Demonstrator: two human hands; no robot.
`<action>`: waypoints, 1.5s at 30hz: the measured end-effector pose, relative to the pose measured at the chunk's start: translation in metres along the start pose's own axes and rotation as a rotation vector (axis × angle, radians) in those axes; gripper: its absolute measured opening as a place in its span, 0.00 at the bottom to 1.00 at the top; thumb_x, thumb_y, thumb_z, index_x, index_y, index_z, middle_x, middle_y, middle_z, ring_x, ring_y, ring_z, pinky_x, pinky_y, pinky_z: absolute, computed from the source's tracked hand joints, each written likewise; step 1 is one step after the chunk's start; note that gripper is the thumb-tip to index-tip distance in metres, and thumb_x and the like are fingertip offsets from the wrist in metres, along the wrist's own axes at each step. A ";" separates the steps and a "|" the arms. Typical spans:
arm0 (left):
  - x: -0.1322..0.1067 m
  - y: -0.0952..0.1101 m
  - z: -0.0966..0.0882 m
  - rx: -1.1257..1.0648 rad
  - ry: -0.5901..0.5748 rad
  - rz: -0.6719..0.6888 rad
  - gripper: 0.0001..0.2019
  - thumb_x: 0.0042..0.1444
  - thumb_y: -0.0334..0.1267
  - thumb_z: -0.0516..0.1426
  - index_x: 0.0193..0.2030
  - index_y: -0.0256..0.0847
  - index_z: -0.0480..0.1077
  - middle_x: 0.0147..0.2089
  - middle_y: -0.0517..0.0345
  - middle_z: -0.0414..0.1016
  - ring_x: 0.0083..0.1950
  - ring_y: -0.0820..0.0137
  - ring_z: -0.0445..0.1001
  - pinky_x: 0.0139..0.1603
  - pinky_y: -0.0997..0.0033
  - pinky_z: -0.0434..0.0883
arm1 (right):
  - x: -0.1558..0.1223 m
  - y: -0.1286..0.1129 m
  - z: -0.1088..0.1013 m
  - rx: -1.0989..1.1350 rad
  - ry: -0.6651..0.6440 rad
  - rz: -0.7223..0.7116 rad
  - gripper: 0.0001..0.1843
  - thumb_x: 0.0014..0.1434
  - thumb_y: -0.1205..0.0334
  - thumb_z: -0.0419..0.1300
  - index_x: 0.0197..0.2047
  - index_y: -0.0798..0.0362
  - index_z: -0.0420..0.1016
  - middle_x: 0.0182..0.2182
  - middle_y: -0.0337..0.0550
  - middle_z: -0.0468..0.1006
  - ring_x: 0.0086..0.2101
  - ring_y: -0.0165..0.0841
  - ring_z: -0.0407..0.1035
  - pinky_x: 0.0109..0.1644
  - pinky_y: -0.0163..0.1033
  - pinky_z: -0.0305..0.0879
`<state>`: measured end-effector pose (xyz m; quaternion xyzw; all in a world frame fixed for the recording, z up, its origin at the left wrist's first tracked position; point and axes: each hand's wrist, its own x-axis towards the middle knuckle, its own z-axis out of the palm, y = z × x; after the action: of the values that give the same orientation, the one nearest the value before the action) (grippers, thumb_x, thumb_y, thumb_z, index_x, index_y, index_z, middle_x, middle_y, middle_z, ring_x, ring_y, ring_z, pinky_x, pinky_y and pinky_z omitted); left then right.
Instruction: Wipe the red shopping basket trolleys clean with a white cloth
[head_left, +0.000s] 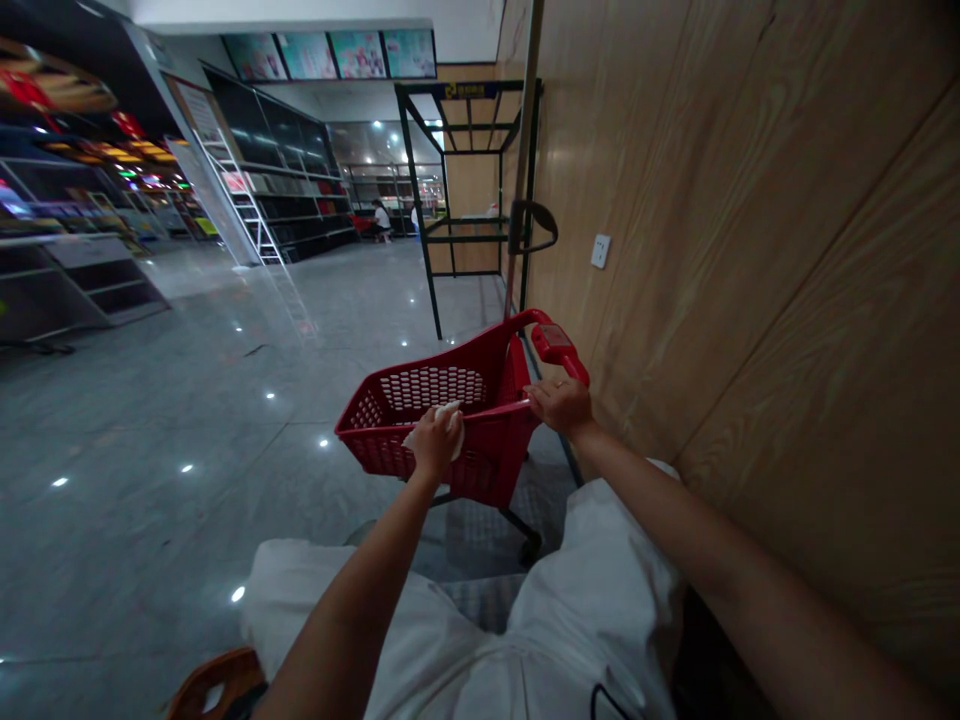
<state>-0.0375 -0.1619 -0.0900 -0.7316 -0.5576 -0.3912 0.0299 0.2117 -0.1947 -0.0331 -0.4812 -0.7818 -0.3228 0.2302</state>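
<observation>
A small red plastic shopping cart [390, 425] stands on the floor in front of me, its basket holding nothing I can see. My left hand [433, 443] is closed on a white cloth [448, 418] and presses it against the near rim of the basket. My right hand [561, 404] grips the cart's rim just below the red handle [556, 345]. I am sitting, with my white-clad knees low in view.
A wood-panelled wall [750, 250] runs close on my right, with a white socket [600, 251]. A bare dark metal rack [465, 180] stands beyond the cart. Glossy grey floor [187, 400] spreads left toward shelves and a ladder [247, 210]. A person sits far off.
</observation>
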 end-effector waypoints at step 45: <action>0.009 0.050 0.025 0.131 -0.138 0.133 0.16 0.64 0.45 0.45 0.45 0.45 0.71 0.40 0.54 0.71 0.40 0.67 0.69 0.43 0.69 0.63 | -0.020 -0.026 0.040 0.075 0.028 0.139 0.14 0.63 0.63 0.49 0.47 0.50 0.74 0.44 0.46 0.75 0.46 0.39 0.60 0.55 0.45 0.43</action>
<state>0.0189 -0.1616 -0.0826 -0.7886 -0.5329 -0.3000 0.0650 0.1951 -0.1855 -0.0812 -0.5209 -0.7548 -0.2829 0.2809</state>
